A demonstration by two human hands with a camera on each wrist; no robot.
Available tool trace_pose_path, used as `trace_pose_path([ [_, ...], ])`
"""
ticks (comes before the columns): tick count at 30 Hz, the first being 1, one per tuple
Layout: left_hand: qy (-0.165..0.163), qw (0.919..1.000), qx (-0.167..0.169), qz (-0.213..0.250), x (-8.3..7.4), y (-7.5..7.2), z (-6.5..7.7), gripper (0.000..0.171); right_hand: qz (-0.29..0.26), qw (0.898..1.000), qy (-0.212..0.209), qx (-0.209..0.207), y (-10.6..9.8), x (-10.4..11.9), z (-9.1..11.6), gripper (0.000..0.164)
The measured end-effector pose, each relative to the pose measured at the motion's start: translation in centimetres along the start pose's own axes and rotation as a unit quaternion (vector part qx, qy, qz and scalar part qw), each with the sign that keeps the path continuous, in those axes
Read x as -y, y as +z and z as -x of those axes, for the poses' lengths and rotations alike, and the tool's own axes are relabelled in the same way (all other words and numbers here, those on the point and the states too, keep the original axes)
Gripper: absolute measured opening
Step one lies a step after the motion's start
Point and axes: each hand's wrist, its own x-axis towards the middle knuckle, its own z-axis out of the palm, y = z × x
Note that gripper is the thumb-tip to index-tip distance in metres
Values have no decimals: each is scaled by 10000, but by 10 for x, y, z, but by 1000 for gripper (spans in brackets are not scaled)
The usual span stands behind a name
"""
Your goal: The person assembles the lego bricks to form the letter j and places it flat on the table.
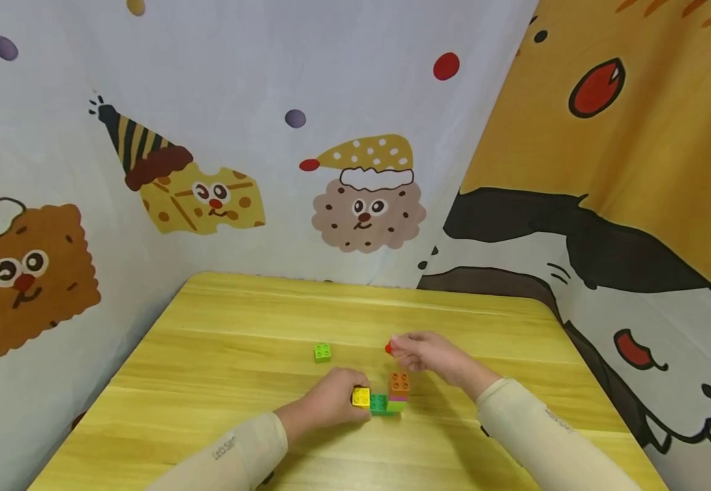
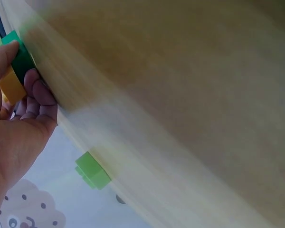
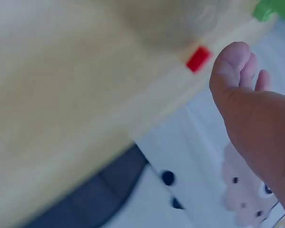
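Note:
My left hand (image 1: 333, 397) grips a toy building-block assembly by its left end, thumb on the near side and fingers on the far side. A dark green block (image 1: 377, 402) forms its base, with a yellow block (image 1: 361, 397) on the left. At the right end rises a stack topped by an orange block (image 1: 399, 382), over pink and lime layers. My right hand (image 1: 431, 356) is just beyond that stack, fingertips beside a small red block (image 1: 388, 348). In the right wrist view the red block (image 3: 198, 59) lies on the table, a small gap from the loosely bent fingers.
A loose lime green block (image 1: 322, 352) sits on the wooden table (image 1: 226, 327), beyond the left hand. Printed cloth (image 1: 257, 88) with cartoon figures hangs behind the table and along its sides.

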Motion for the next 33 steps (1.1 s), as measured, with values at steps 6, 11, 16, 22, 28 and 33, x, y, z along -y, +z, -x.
trace_pose_path([
  [6,79,9999,4,63,3,0,-3,25,2793,9569,-711,372,8,36,-28,40],
  [11,148,9999,0,34,2,0,-3,24,3762,9148,-1017,1061,34,55,-43,40],
  [16,215,9997,-34,59,3,0,-3,24,3854,9071,-1047,1330,60,68,-52,46],
  [22,315,9994,-116,40,4,1,-1,26,4194,8911,-882,1490,84,75,-59,51],
  [28,501,9984,-253,75,2,-1,2,28,4676,8672,-746,1541,99,79,-64,52],
  [33,544,9979,-297,199,1,-2,2,28,4834,8613,-555,1464,104,79,-69,52],
])
